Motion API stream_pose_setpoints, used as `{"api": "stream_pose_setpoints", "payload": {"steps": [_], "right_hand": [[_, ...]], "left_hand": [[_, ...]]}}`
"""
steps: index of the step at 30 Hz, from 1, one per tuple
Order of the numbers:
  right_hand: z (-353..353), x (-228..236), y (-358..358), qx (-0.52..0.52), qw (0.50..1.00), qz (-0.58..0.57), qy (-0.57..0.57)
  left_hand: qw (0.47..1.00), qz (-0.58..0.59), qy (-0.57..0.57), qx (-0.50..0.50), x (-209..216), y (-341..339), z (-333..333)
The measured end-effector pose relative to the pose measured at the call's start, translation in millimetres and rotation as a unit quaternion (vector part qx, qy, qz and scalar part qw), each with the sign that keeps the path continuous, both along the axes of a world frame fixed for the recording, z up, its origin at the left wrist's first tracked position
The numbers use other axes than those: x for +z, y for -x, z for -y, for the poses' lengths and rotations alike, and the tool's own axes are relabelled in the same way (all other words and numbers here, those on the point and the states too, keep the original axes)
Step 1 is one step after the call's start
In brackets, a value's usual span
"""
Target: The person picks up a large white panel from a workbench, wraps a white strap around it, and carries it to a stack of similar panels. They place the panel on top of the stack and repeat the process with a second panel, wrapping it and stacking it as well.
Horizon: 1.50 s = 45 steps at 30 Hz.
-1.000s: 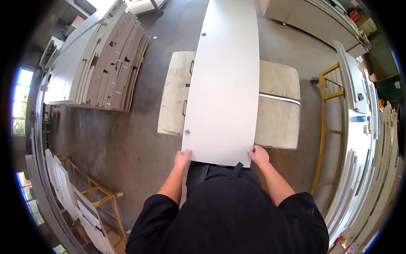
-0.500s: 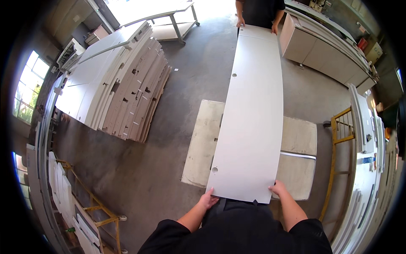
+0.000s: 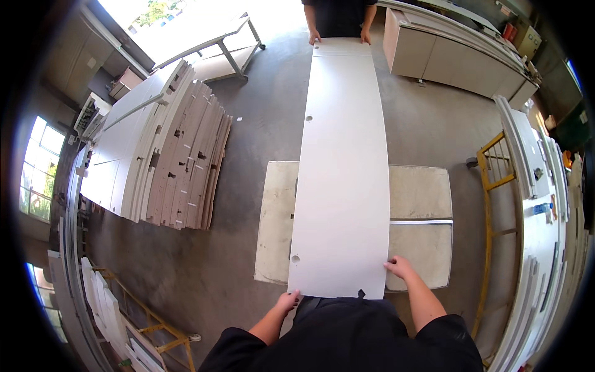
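Observation:
A long white panel stretches away from my waist, with round holes along its left side. My left hand is closed on the near left corner, thumb on top and fingers beneath. At the right edge, a little farther up, my right hand grips the panel; its fingers are partly hidden under it. At the far end, a co-worker in black holds both corners. Below the panel, pale flat boards lie on the floor and show on both sides.
A tall stack of white and brownish panels stands at left. Yellow-framed racks with boards flank me, one rack at right, another rack at lower left. A wheeled table and a long cabinet stand farther back.
In the picture, the panel's far end and the co-worker have swung left, and the near end has shifted slightly left. My hands still grip the same edges.

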State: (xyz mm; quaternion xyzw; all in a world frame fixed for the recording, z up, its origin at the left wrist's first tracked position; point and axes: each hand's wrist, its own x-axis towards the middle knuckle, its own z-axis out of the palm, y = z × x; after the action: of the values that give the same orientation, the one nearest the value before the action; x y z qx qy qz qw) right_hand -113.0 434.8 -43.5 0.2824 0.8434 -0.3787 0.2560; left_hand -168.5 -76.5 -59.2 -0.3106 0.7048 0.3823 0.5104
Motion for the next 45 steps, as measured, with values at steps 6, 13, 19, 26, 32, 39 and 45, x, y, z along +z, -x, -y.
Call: {"api": "stream_pose_setpoints", "payload": {"steps": [6, 13, 19, 26, 32, 39, 45], "right_hand": [[-181, -26, -1, -0.317, 0.905, -0.218, -0.182], [-286, -69, -14, -0.403, 0.907, -0.114, -0.048], [-280, -82, 5, -0.432, 0.865, -0.247, 0.061], [-286, -48, -10, -0.700, 0.577, -0.379, 0.181], [-324, 35, -54, -0.705, 0.422, -0.490, 0.290], [-283, 260, -16, -0.459, 0.487, -0.659, 0.344], [7, 347, 114, -0.009, 0.955, -0.291, -0.063]], "left_hand": [[0.992, -0.100, 0.047, -0.062, 34, -27, 10], [0.953, -0.181, 0.152, -0.192, 101, -114, -14], [0.968, -0.166, 0.175, -0.066, 111, -148, -42], [0.968, -0.180, 0.129, -0.121, 105, -117, -53], [0.936, -0.305, 0.073, -0.157, 115, -60, -75], [0.877, -0.479, -0.037, -0.015, 137, 60, -107], [0.467, -0.815, -0.141, -0.312, 334, 121, -230]]}}
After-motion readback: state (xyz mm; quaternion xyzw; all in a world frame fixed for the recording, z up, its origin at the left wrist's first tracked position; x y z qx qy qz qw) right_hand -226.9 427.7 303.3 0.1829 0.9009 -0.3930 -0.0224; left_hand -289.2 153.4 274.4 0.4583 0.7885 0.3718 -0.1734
